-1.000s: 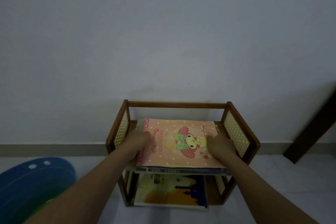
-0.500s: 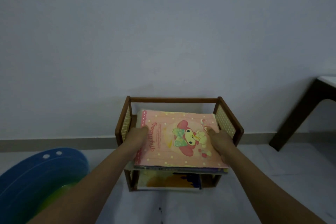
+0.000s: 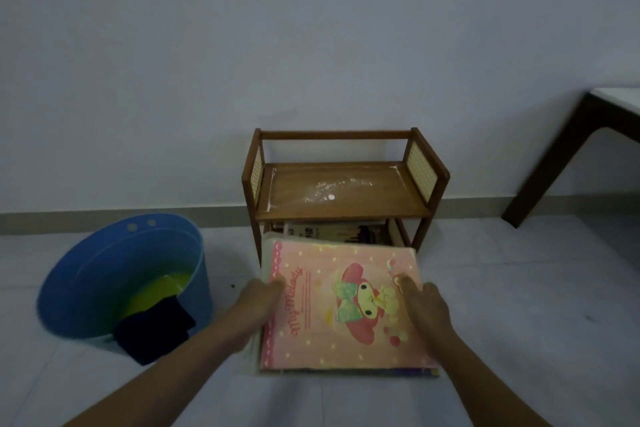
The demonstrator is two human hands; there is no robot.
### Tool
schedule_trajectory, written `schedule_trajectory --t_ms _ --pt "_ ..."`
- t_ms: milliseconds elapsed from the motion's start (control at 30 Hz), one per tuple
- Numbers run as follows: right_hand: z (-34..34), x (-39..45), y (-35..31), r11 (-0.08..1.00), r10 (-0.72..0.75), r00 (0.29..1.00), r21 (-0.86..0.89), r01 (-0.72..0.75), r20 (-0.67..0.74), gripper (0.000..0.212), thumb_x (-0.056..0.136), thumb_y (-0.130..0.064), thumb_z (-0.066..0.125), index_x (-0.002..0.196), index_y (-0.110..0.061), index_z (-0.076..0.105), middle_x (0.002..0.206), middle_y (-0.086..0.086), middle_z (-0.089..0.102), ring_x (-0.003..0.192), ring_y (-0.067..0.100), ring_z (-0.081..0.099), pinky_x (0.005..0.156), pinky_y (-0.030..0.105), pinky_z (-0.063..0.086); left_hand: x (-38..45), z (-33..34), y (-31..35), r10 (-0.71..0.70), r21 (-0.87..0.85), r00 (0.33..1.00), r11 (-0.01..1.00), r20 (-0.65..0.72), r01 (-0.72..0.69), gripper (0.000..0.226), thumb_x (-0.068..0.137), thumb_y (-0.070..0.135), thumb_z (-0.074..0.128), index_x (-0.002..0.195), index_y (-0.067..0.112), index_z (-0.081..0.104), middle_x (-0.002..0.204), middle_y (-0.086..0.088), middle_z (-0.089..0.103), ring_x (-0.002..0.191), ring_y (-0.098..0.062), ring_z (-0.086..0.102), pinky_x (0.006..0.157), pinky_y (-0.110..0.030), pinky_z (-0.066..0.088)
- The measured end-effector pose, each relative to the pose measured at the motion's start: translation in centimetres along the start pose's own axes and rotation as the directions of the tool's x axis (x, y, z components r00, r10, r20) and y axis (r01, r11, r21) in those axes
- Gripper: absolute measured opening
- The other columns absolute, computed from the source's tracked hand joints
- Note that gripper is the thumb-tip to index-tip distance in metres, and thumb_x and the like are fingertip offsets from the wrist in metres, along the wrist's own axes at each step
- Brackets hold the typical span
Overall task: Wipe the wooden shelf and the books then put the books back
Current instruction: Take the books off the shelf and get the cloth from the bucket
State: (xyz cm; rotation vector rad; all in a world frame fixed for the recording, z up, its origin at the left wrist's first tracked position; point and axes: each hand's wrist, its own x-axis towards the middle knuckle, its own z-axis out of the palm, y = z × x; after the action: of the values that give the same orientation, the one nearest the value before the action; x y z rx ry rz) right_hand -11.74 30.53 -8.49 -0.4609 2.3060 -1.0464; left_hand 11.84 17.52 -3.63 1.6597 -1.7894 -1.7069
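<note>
Head view, lower-shelf books (image 3: 332, 231) half hidden, dim

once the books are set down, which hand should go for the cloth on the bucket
The left. The dark cloth hangs over the rim of the blue bucket, on the left hand's side. The right hand grips the far edge of the book stack and would have to cross it.

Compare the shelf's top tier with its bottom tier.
The top tier is bare of books and streaked with white dust; the bottom tier still holds books. The top tier is in full view; the bottom tier is partly hidden behind the pink book in both hands. Both belong to one wooden shelf.
</note>
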Motion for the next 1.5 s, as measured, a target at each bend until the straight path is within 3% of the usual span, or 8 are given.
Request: schedule_trajectory --t_ms 500,633,767,867,1000,1200,1333,1500 --pt "11.9 3.2 15.0 0.93 0.237 0.968 -0.307 -0.201 0.084 0.055 0.094 -0.051 0.043 0.119 -0.003 0.05 0.115 0.018 0.059 0.099 0.03 0.059 0.083 0.037 0.051 9.8 4.7 -16.4 -0.393 0.183 0.919 0.907 0.039 0.38 0.041 0.1 0.029 0.035 0.104 0.001 0.064 0.088 -0.011 0.072 0.082 -0.023 0.071 0.068 -0.031 0.058" --pt "12.8 3.3 15.8 0.928 0.092 0.995 -0.359 -0.095 -0.027 0.048 0.09 -0.047 0.053 0.113 -0.005 0.051 0.11 0.018 0.059 0.097 0.032 0.059 0.083 0.04 0.053 10.9 4.5 -16.8 -0.476 0.154 0.879 0.871 0.033 0.466 0.078 0.087 0.029 0.058 0.141 0.0 0.01 0.099 -0.011 0.064 0.087 -0.023 0.068 0.066 -0.034 0.058" --pt "12.4 6.9 12.7 0.93 -0.171 0.982 -0.343 0.133 -0.082 0.051 0.091 -0.037 0.054 0.132 -0.007 0.043 0.125 0.016 0.05 0.112 0.03 0.052 0.093 0.042 0.049 13.7 4.0 -12.4 -0.165 0.575 0.973 0.785 -0.163 0.23 0.102 0.071 0.061 0.063 0.146 0.016 0.009 0.137 -0.013 0.038 0.128 -0.032 0.041 0.094 -0.04 0.046" --pt "12.6 11.7 8.3 0.861 -0.416 0.904 -0.364 0.356 -0.1 0.041 0.093 -0.026 0.054 0.128 -0.007 0.045 0.122 0.013 0.051 0.11 0.026 0.052 0.09 0.037 0.048 17.4 5.4 -7.5 0.133 0.576 0.975 0.818 -0.179 -0.005 0.071 0.09 0.041 0.053 0.143 0.005 0.022 0.141 -0.018 0.034 0.131 -0.035 0.034 0.101 -0.047 0.04" --pt "13.9 18.8 4.3 0.768 -0.488 0.872 -0.498 0.403 -0.046 0.049 0.088 -0.018 0.056 0.131 -0.002 0.043 0.121 0.019 0.052 0.108 0.033 0.052 0.088 0.041 0.049 23.9 7.4 -4.0 0.178 0.561 0.964 0.827 -0.197 -0.038 0.065 0.091 0.04 0.051 0.137 -0.002 0.031 0.137 -0.018 0.041 0.126 -0.035 0.041 0.099 -0.044 0.04" --pt "15.5 24.9 4.3 0.954 0.031 0.999 -0.299 -0.034 -0.013 0.042 0.087 -0.037 0.047 0.113 -0.006 0.057 0.098 0.011 0.061 0.093 0.03 0.062 0.074 0.036 0.05 30.3 7.2 -4.2 -0.182 0.25 0.928 0.93 -0.324 0.269 0.092 0.077 0.042 0.067 0.144 -0.002 0.022 0.143 -0.019 0.042 0.128 -0.036 0.045 0.105 -0.045 0.042" --pt "15.5 25.7 3.9 0.989 0.14 0.99 -0.044 -0.139 0.024 0.042 0.092 -0.036 0.048 0.115 -0.001 0.055 0.085 0.006 0.057 0.086 0.027 0.061 0.081 0.04 0.049 31.7 6.0 -4.5 -0.273 -0.34 0.96 0.91 -0.057 0.238 0.05 0.078 0.037 0.062 0.121 0.01 0.058 0.121 -0.013 0.063 0.111 -0.031 0.059 0.102 -0.046 0.045" --pt "14.7 24.6 3.4 0.972 0.18 0.982 0.143 -0.187 0.064 0.039 0.093 -0.047 0.047 0.1 -0.01 0.055 0.105 0.014 0.065 0.099 0.032 0.062 0.096 0.048 0.049 29.4 5.7 -3.7 -0.235 -0.459 0.967 0.851 0.102 0.255 0.023 0.093 0.031 0.05 0.101 0.013 0.062 0.095 -0.006 0.065 0.087 -0.02 0.061 0.072 -0.032 0.049"
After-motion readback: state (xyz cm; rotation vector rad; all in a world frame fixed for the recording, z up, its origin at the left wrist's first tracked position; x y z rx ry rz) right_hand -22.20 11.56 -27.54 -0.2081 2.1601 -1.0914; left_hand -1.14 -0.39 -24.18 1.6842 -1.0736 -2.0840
